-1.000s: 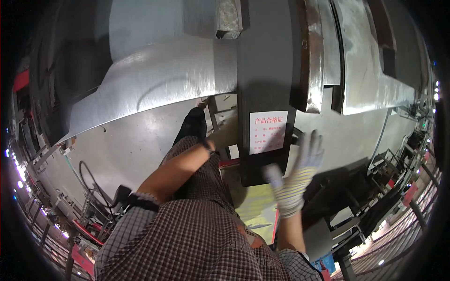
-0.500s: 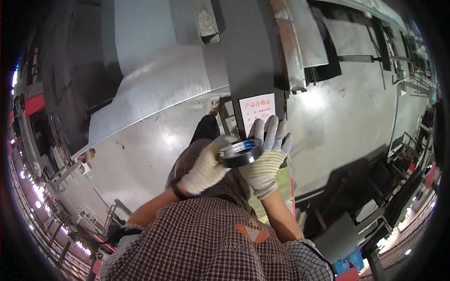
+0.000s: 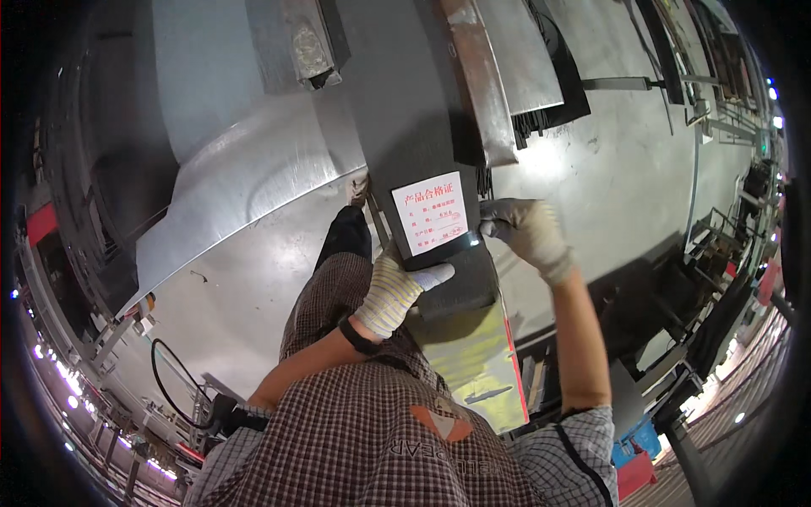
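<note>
A white paper label (image 3: 429, 213) with red and black print lies flat on the end of a long black flat piece (image 3: 405, 101). A dark, shiny strip (image 3: 460, 246) runs along the label's lower edge. My left hand (image 3: 394, 291), in a striped knit glove, grips the near left side of the black piece, its thumb on top and its other fingers hidden. At the right edge, beside the label, my right hand (image 3: 532, 235) is closed, its grey-stained fingertips curled in. What they hold is hidden. The roll of black tape is out of sight.
Grey sheet metal (image 3: 245, 152) lies to the left. A rusty metal bar (image 3: 481, 76) and dark sheets (image 3: 566, 76) flank the right side. Below the black piece stands a yellow-green surface (image 3: 473, 363) with a red edge. Racks and dark stock line the right.
My left hand has gone from holding the tape roll to gripping the black piece. My right hand has lifted off the label and moved right, fingers curled. The view has shifted; the whole label shows.
</note>
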A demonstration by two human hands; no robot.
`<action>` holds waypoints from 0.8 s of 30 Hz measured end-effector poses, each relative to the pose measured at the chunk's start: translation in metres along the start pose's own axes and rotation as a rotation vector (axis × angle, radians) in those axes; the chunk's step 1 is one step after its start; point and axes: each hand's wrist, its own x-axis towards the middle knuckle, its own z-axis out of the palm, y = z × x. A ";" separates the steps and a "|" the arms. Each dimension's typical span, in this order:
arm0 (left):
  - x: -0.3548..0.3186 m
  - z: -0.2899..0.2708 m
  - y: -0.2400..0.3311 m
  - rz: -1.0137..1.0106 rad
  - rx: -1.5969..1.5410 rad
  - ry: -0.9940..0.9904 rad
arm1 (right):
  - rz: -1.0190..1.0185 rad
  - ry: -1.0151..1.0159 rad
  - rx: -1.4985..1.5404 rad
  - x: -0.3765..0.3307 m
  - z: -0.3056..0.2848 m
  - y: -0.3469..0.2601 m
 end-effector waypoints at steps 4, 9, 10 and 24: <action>0.005 0.013 0.039 -0.190 0.081 -0.081 | 0.178 -0.120 -0.292 0.014 0.076 0.107; 0.029 0.011 0.090 -0.014 -0.142 -0.118 | 0.069 0.388 0.323 -0.006 0.064 0.055; 0.027 0.010 0.091 -0.047 0.054 -0.152 | -0.049 0.335 0.143 -0.011 0.047 0.030; 0.008 0.009 0.062 0.197 0.044 0.046 | 0.002 0.210 -0.365 -0.031 0.015 -0.062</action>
